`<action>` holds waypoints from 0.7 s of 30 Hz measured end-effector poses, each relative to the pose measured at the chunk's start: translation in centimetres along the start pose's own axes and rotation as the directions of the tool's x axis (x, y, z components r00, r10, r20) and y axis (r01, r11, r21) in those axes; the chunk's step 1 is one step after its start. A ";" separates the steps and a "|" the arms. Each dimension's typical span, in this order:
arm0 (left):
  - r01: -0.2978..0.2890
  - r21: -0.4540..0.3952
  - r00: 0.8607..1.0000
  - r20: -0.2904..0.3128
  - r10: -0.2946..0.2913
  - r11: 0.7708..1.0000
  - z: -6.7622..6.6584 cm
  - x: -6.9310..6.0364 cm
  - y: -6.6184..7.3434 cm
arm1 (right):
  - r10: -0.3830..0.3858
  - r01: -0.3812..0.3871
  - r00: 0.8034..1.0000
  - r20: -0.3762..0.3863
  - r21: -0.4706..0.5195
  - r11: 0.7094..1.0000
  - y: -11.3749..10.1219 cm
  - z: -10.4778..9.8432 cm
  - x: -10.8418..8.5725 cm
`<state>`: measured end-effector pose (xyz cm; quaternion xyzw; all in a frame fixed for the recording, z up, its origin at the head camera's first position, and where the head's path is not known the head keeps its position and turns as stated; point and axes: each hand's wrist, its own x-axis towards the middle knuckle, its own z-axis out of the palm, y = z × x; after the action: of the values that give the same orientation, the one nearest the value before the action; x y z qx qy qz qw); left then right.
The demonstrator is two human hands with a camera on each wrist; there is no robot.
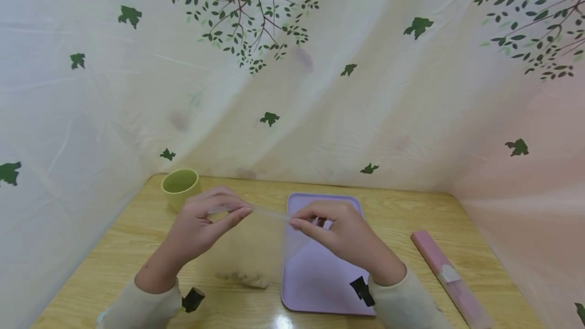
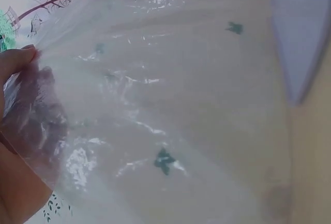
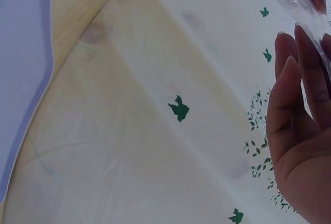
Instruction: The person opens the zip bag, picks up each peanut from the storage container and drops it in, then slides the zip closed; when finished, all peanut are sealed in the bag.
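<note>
A clear plastic bag [image 1: 249,248] hangs upright between both hands, its top edge stretched level. My left hand [image 1: 201,225] pinches the top edge at the left between thumb and fingers. At the right end of that edge, my right hand [image 1: 335,230] pinches it with thumb and forefinger. Pale beige lumps [image 1: 251,279] show at the bag's bottom; whether inside or behind it I cannot tell. Wrinkled film of the bag [image 2: 155,100] fills most of the left wrist view. In the right wrist view, the right hand [image 3: 305,115] is beside a strip of film.
A purple tray [image 1: 326,283] lies on the wooden table [image 1: 384,207], partly behind the bag and right hand. A yellow-green cup [image 1: 180,187] stands at the back left. Along the right side lies a long pink package [image 1: 441,263] with a pale label. A leaf-printed curtain [image 1: 311,126] encloses the table.
</note>
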<state>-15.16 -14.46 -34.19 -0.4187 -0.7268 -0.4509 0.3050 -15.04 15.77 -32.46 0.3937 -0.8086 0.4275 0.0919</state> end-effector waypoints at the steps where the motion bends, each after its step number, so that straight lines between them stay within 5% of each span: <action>1: 0.004 0.002 1.000 -0.001 -0.004 1.000 0.0 -0.1 -0.1 | -0.021 0.021 1.000 -0.005 -0.010 1.000 0.1 0.1 0.0; 6: 0.085 0.005 0.996 0.007 -0.085 0.996 -0.1 -0.5 -0.7 | -0.067 0.065 0.998 -0.015 -0.093 0.994 0.2 0.3 0.5; 9: 0.190 0.011 0.982 0.002 -0.190 0.982 -0.2 -0.7 -1.7 | 0.054 -0.055 0.998 -0.010 -0.105 0.993 0.4 0.4 1.2; 11: 0.291 0.005 0.957 -0.012 -0.291 0.957 -0.4 -0.8 -2.7 | 0.166 -0.168 0.986 -0.034 -0.105 0.980 0.8 0.5 1.5; 14: 0.467 0.002 0.883 -0.049 -0.466 0.884 -0.6 -0.9 -4.9 | 0.267 -0.278 0.958 -0.108 -0.106 0.955 1.5 0.5 1.3; 18: 0.675 0.068 0.738 -0.061 -0.672 0.735 -1.0 -0.9 -8.4 | 0.305 -0.321 0.933 -0.191 -0.058 0.945 2.3 0.1 0.5; 21: 0.757 0.186 0.637 0.003 -0.771 0.627 -1.1 -1.0 -10.9 | 0.314 -0.325 0.929 -0.195 -0.022 0.946 2.6 -0.3 0.1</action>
<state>-24.23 -18.41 -38.97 -0.0621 -0.8827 -0.4573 0.0890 -17.04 16.78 -33.84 0.2119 -0.8606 0.4502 0.1080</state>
